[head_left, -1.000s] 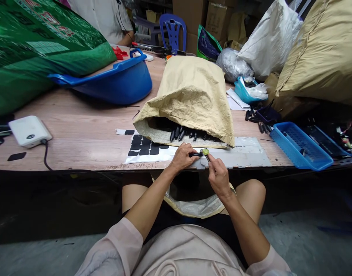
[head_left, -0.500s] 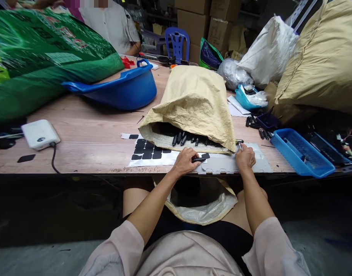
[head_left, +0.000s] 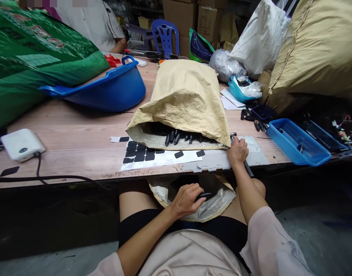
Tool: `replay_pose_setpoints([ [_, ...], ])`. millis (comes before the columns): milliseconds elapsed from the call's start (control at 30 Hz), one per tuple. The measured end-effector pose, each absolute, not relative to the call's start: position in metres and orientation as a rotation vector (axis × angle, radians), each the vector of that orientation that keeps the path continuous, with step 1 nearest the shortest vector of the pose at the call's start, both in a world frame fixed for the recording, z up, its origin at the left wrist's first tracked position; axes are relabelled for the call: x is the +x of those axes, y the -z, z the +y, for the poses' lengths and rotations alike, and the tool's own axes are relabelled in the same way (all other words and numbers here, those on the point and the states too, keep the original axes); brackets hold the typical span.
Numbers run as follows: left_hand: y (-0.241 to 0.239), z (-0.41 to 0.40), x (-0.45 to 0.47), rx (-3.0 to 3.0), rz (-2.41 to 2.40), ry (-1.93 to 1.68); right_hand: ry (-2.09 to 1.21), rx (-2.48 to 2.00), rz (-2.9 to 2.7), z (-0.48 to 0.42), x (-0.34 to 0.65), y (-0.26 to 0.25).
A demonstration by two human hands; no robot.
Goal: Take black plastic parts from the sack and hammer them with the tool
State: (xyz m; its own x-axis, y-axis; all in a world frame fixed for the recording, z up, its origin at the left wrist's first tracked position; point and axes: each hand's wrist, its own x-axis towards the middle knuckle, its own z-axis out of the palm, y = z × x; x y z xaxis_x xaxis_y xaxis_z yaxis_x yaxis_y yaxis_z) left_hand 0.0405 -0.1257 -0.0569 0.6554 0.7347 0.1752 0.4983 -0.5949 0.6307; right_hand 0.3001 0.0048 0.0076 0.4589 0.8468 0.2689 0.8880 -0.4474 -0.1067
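1. Here's the left hand (head_left: pixel 187 200), low above the lap, fingers curled round a slim black piece (head_left: pixel 203 195) whose end juts out over the open mouth of the lower sack (head_left: pixel 214 210)
2. Up at the table edge, the right hand (head_left: pixel 237 151) is wrapped about a dark-handled tool (head_left: pixel 248 169), close by the corner of the upper sack (head_left: pixel 190 84); from where I stand, the grip hides much of it
3. Now for what's left: several black pieces (head_left: pixel 167 139) lie in that upper sack's gaping mouth, so I'd judge there are plenty to go, though how deep the pile runs I can't tell
4. And what's done? The lower sack's inside is too dark for a count; the piece in the left hand looks, to my eye, finished with at the table but not yet let go
5. Just under the upper sack's lip, a white sheet (head_left: pixel 130 167) of black patches pokes out
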Motion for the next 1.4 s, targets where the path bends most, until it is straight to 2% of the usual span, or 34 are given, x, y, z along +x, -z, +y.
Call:
replay_pose_setpoints([
  [100, 0.075, -0.14, 0.052, 2.26, 1.186, -0.417, 0.266, -2.473, -1.506, 0.005, 0.3, -0.006],
  [167, 0.068, -0.137, 0.055, 2.284, 1.174, -0.455, 0.263, -2.474, -1.51, 0.004, 0.3, -0.006],
  [267, 0.037, -0.111, 0.044, 2.286, 1.127, -0.764, 0.254, -2.478, -1.508, 0.004, 0.301, -0.005],
  [400, -0.006, -0.035, 0.007, 2.017, 1.635, -1.108, 0.244, -2.475, -1.507, 0.005, 0.3, -0.004],
  [467, -0.016, 0.006, -0.012, 1.852, 1.903, -1.11, 0.235, -2.471, -1.513, 0.005, 0.299, -0.004],
  [567, -0.02, 0.046, -0.03, 1.715, 2.041, -0.898, 0.228, -2.468, -1.518, 0.005, 0.298, -0.005],
  [667, -0.02, 0.056, -0.039, 1.638, 2.02, -0.732, 0.233, -2.468, -1.514, 0.005, 0.298, -0.005],
  [800, -0.023, 0.041, -0.048, 1.401, 1.929, -0.988, 0.246, -2.461, -1.515, 0.005, 0.3, -0.004],
  [900, -0.025, 0.024, -0.047, 1.065, 1.561, -1.159, 0.249, -2.46, -1.517, 0.005, 0.3, -0.003],
  [1000, -0.028, 0.007, -0.033, 0.789, 1.187, -1.087, 0.251, -2.466, -1.515, 0.005, 0.3, -0.005],
  [1133, -0.03, -0.005, -0.012, 0.585, 0.992, -0.993, 0.235, -2.484, -1.516, 0.005, 0.298, -0.007],
  [1267, -0.024, -0.008, -0.002, 0.518, 0.94, -0.941, 0.238, -2.492, -1.515, 0.005, 0.298, -0.007],
  [1400, -0.011, -0.003, 0.005, 0.745, 1.023, -0.932, 0.235, -2.483, -1.512, 0.005, 0.298, -0.005],
])
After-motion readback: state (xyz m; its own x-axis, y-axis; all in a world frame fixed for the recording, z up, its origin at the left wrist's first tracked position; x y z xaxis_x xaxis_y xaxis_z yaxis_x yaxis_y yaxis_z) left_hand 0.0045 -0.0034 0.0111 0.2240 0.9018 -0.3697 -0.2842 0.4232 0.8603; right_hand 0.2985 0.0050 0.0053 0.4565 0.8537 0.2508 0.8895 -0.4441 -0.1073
